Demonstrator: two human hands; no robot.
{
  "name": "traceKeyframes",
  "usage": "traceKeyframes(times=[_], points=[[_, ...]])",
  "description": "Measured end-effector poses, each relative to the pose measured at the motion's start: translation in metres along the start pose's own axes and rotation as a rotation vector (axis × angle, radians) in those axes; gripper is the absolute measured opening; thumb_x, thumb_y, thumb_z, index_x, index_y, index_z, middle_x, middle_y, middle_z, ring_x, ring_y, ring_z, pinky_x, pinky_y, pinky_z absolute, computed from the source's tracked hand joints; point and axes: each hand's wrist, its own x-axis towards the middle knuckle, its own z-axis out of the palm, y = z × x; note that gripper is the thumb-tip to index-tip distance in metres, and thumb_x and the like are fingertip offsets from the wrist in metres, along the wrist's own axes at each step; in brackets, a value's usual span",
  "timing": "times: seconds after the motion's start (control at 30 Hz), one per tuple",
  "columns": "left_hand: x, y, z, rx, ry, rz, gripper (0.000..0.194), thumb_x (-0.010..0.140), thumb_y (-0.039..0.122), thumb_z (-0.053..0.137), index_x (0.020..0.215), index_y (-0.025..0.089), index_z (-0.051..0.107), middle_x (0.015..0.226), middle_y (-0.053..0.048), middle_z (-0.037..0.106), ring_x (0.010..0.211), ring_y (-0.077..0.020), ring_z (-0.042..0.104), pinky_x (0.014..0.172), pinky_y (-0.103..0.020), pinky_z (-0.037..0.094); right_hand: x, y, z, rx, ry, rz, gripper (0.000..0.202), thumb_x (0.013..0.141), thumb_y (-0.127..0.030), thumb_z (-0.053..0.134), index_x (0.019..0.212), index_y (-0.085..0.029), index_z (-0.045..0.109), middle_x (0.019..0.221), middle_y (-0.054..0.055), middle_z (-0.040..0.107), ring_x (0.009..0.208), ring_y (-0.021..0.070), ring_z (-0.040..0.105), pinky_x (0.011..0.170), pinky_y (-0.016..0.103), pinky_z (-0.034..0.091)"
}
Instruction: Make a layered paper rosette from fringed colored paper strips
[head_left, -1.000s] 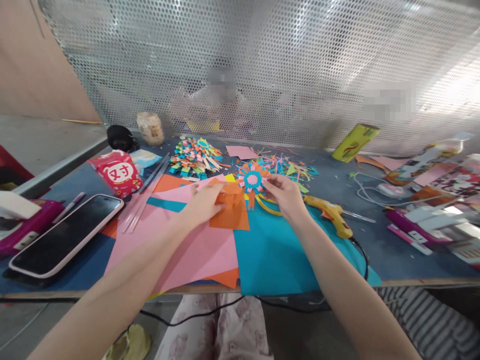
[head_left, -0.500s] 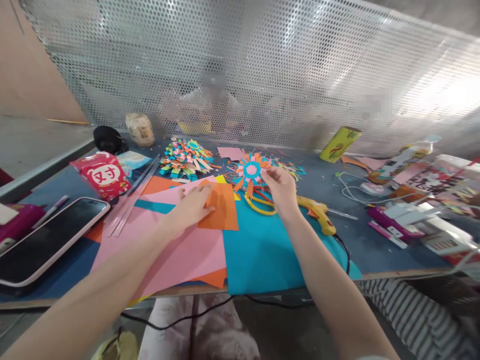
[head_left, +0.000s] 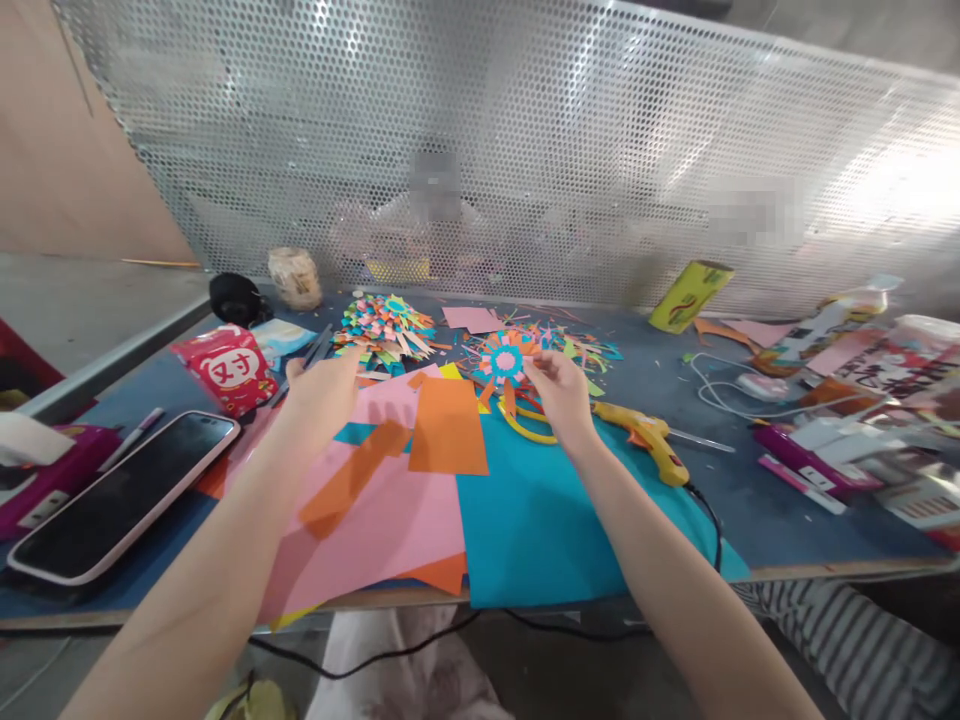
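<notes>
Paper rosette (head_left: 506,362): held up above the table, blue and pink centre, fringed rim, orange strips hanging below. I've got the right hand (head_left: 564,392) closed on its right-hand edge, a pinch between thumb and fingertips. Left hand (head_left: 324,385) is off to the side, near the dark rods (head_left: 321,345); its fingertips are partly hidden, so I can't tell whether it grips anything.

Handling, my judgement: rosette looks very light, thin paper, not slippery. The flat centre is probably the stiffer part; fringe and hanging strips look floppy, easy to bend or tear. Best hold is a light pinch at the rim or flat across the centre, no squeezing the loops.

Around it: paper scraps (head_left: 596,345) behind, cluster of fringed paper (head_left: 384,325) over to the left, yellow loop (head_left: 527,430) just below. Nearer me, orange sheet (head_left: 448,430) overlapping the pink sheet (head_left: 382,540), turquoise sheet (head_left: 540,530) to the right. Yellow glue gun (head_left: 652,432) lies right of the right hand, nozzle on the left, clear stick (head_left: 701,441) out the back.
</notes>
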Motion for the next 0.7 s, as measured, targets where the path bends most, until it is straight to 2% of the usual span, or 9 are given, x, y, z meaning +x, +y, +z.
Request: traceKeyframes(times=[0.07,0.13,0.2,0.3,0.47,0.6,0.7], points=[[0.009,-0.006,0.01,0.051,0.002,0.001,0.046,0.085,0.015,0.043,0.129,0.023,0.049,0.105,-0.011,0.072,0.106,-0.0284,0.063,0.095,-0.045,0.036,-0.003,0.002,0.002,-0.007,-0.024,-0.002,0.023,0.066,-0.04,0.064,0.074,-0.021,0.054,0.073,0.002,0.062,0.062,0.0166,0.061,0.059,0.032,0.049],[0.016,-0.008,0.022,0.09,-0.034,0.073,0.047,0.087,0.017,0.042,0.133,0.022,0.045,0.107,-0.011,0.071,0.106,-0.0273,0.063,0.094,-0.043,0.036,-0.006,0.003,0.003,-0.007,-0.046,-0.007,0.022,0.066,-0.039,0.063,0.074,-0.021,0.054,0.07,0.001,0.061,0.06,0.0162,0.06,0.059,0.032,0.049],[0.021,-0.007,0.033,0.148,-0.04,0.151,0.05,0.088,0.021,0.042,0.138,0.018,0.041,0.113,-0.014,0.068,0.109,-0.0285,0.06,0.098,-0.046,0.032,-0.008,0.002,0.004,-0.003,-0.064,-0.016,0.021,0.067,-0.039,0.062,0.074,-0.021,0.054,0.069,0.001,0.061,0.059,0.0163,0.06,0.06,0.032,0.049],[0.025,-0.005,0.045,0.197,0.015,0.151,0.057,0.088,0.021,0.041,0.143,0.014,0.033,0.12,-0.018,0.064,0.116,-0.0303,0.054,0.1,-0.051,0.026,-0.012,-0.001,0.006,0.007,-0.086,-0.031,0.02,0.068,-0.038,0.061,0.074,-0.022,0.053,0.071,0.002,0.062,0.062,0.0169,0.061,0.062,0.033,0.049],[0.033,-0.009,0.054,0.278,0.104,0.195,0.059,0.088,0.016,0.037,0.146,0.014,0.028,0.11,-0.019,0.066,0.114,-0.0298,0.053,0.095,-0.05,0.028,-0.016,-0.007,0.007,0.033,-0.103,-0.045,0.02,0.067,-0.037,0.063,0.074,-0.022,0.053,0.077,0.003,0.063,0.07,0.0179,0.062,0.065,0.033,0.049],[0.041,-0.013,0.059,0.352,0.112,0.245,0.057,0.089,0.015,0.031,0.146,0.012,0.026,0.098,-0.018,0.069,0.106,-0.031,0.054,0.088,-0.047,0.032,-0.016,-0.009,0.006,0.06,-0.109,-0.025,0.022,0.065,-0.039,0.065,0.072,-0.022,0.053,0.075,0.001,0.062,0.066,0.016,0.061,0.064,0.031,0.049],[0.044,-0.013,0.061,0.364,0.119,0.274,0.057,0.09,0.013,0.028,0.146,0.013,0.025,0.098,-0.017,0.069,0.102,-0.03,0.056,0.087,-0.045,0.032,-0.015,-0.01,0.005,0.094,-0.124,0.027,0.027,0.063,-0.042,0.068,0.072,-0.021,0.054,0.073,0.001,0.062,0.063,0.0144,0.059,0.058,0.029,0.047]])
